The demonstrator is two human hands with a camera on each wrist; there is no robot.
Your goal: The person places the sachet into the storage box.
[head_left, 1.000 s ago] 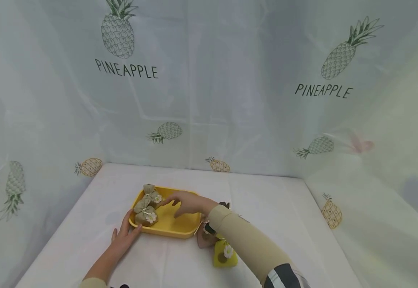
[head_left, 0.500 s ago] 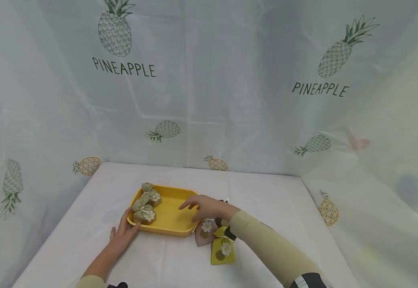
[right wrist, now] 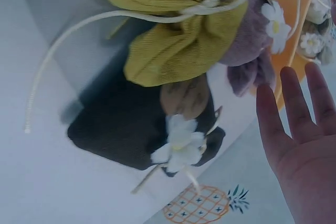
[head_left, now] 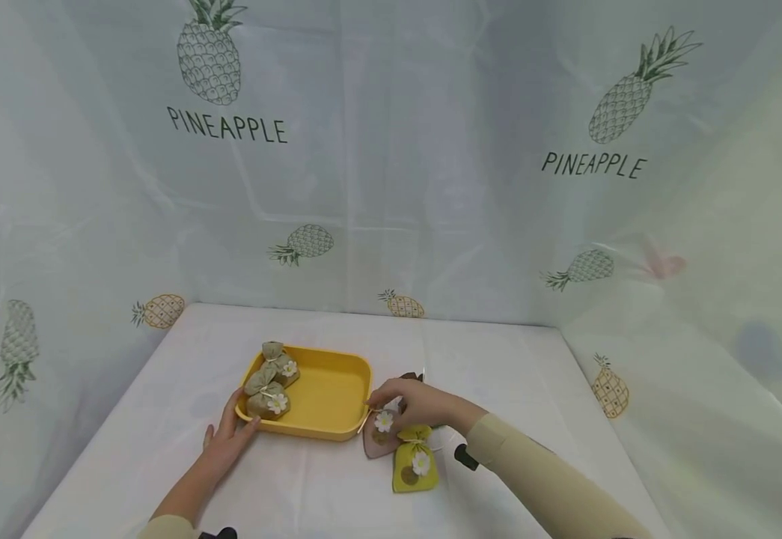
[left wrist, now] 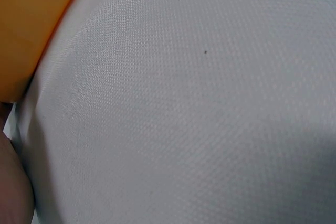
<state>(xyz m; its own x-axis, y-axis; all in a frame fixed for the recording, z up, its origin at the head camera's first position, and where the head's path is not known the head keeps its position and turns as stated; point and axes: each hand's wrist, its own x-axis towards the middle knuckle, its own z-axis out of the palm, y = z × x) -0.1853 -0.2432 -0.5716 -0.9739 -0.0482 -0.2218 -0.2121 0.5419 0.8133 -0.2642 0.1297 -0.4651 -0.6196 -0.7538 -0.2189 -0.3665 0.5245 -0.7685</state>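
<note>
My right hand (head_left: 417,403) hovers over the cluster of small pouches just off the right end of the yellow tray (head_left: 328,395), near the middle of the bench (head_left: 518,389). Fingers relaxed and nearly straight, reaching leftward above the pink pouch (head_left: 379,438); I cannot tell from the head view whether the fingertips touch it. The right wrist view shows the palm open, fingers (right wrist: 294,108) extended and apart from the pouches, holding nothing.

My left hand (head_left: 229,438) lies flat on the bench, fingers spread, fingertips against the tray's near-left corner.

Pouch positions: pink pouch touching the tray's near-right corner; yellow-green pouch (head_left: 414,471) just beside it toward the near edge; a dark brown pouch (head_left: 412,378) behind my hand, mostly hidden in the head view. Two tan pouches (head_left: 271,383) sit at the left end of the tray, one behind the other.

View differences: the right wrist view shows the dark brown pouch (right wrist: 126,129) plainly, with its white flower, lying under the yellow-green pouch (right wrist: 173,35). The left wrist view shows only white bench cloth (left wrist: 199,114), a strip of tray rim (left wrist: 26,30) upper left, and a sliver of skin at the lower left edge.
</note>
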